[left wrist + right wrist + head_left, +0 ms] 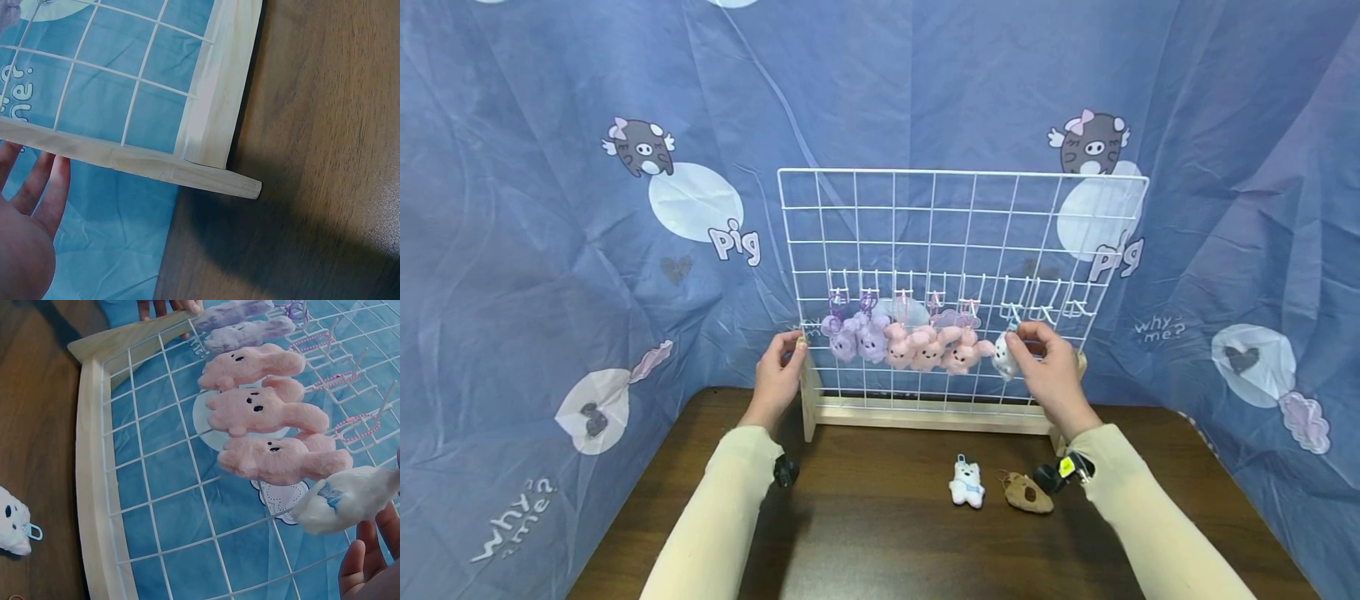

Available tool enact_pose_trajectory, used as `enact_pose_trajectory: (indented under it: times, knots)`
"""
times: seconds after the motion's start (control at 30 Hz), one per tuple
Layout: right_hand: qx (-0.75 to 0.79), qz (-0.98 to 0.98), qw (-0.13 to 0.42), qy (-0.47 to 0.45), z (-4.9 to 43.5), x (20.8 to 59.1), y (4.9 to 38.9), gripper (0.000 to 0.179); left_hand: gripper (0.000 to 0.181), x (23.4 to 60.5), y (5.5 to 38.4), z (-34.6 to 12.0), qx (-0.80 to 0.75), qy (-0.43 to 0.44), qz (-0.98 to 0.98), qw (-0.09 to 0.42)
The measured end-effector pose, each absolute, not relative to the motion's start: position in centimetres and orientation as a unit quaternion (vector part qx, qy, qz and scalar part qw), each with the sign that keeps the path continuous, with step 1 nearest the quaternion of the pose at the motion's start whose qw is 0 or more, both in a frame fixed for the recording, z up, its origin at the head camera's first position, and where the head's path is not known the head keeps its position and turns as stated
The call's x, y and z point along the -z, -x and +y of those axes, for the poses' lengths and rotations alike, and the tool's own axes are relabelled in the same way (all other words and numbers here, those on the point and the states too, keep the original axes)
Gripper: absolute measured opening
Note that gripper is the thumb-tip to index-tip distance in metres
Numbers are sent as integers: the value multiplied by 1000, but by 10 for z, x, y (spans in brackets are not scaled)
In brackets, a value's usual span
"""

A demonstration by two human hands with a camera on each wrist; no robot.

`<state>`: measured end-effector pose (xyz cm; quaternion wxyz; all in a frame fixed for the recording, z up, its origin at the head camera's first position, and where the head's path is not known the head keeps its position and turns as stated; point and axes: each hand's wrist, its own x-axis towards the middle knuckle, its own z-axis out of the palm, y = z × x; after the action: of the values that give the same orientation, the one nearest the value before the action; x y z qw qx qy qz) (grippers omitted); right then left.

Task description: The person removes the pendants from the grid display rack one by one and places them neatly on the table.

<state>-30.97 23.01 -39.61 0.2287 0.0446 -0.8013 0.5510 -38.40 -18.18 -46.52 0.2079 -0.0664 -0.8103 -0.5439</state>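
Pointing its long axis nearly upright, the white plush (1002,358) sits pinched in the right hand (1051,371), just left of its palm, a wire hook (1011,314) above; pink plushes (928,353) hang farther left, and the more distant left hand (777,379) grips the wooden stand (808,402).

The brown table (880,550) carries a wooden rack base (925,419), a white plush (967,486), a tan plush (1027,493).

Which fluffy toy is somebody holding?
The white toy beside the pink ones, in the right hand; the rest hang or lie on the table.
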Motion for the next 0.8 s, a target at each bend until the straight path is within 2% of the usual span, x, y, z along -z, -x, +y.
enact_pose_trajectory:
  times: [0.47, 0.8]
  knots:
    - [-525, -803, 270, -79, 230, 395, 305, 25, 31, 465, 384, -182, 547, 65, -808, 208]
    - [-540, -792, 269, -94, 231, 392, 299, 20, 32, 465, 384, -182, 553, 63, -807, 195]
